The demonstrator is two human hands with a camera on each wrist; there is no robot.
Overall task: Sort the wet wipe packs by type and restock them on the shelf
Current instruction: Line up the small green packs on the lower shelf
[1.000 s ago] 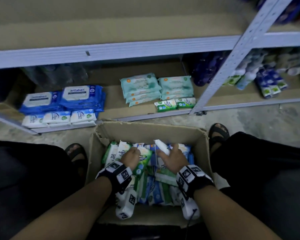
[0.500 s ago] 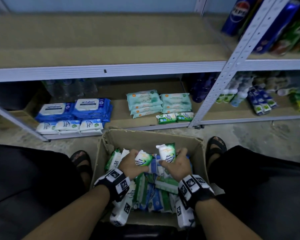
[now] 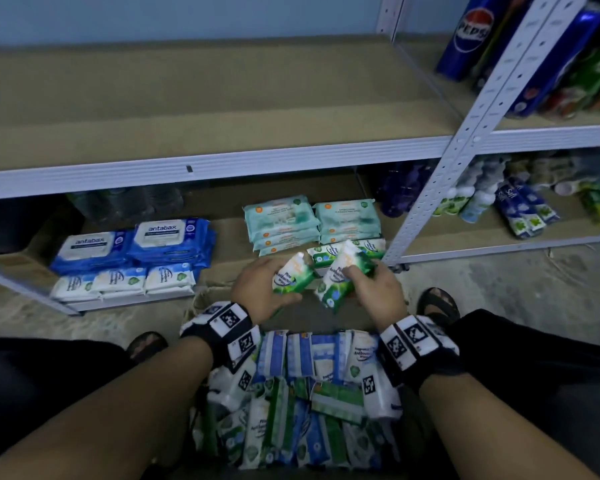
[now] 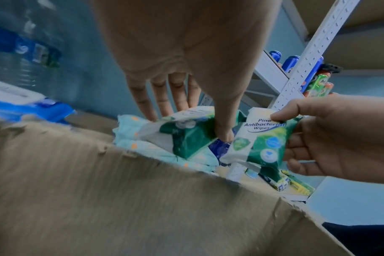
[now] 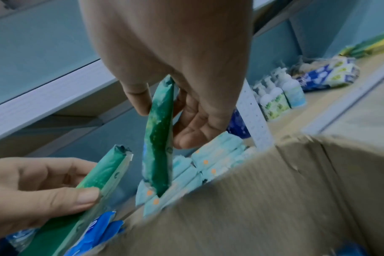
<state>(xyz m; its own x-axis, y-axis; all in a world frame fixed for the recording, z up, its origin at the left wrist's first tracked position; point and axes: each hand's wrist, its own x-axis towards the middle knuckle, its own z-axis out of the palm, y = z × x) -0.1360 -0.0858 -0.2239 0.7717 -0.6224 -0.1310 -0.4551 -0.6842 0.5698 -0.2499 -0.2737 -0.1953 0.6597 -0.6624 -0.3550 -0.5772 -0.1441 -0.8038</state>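
Both hands have lifted out of the cardboard box (image 3: 201,299) since half a second ago and moved far, toward the lower shelf (image 3: 222,261), each with a small green-and-white pine wipe pack.

Left hand (image 3: 257,289): thumb under, fingers over the left green pack (image 3: 291,275), a curled pinch; in the left wrist view the thumb tip (image 4: 224,135) presses the pack's green face and the fingertips (image 4: 149,114) sit on its far edge.

Right hand (image 3: 378,289): grips the right green pack (image 3: 340,271) by one end, thumb on the printed front, fingers curled behind. Left wrist view reads "Pine Antibacterial Wipes" on it (image 4: 261,138). Right wrist view shows this pack edge-on (image 5: 160,138), hanging from thumb and fingers.

The two packs are just beside each other; cannot tell if they touch. Both are above the box's far rim, near the front edge of the lower shelf.

On that shelf: two green packs (image 3: 326,252) lie just past the hands, teal packs (image 3: 281,216) stacked behind them, blue antabax packs (image 3: 167,237) to the left with small white packs (image 3: 122,280) in front.

More mixed blue and green packs (image 3: 298,410) stand in the box, near side, between the forearms.
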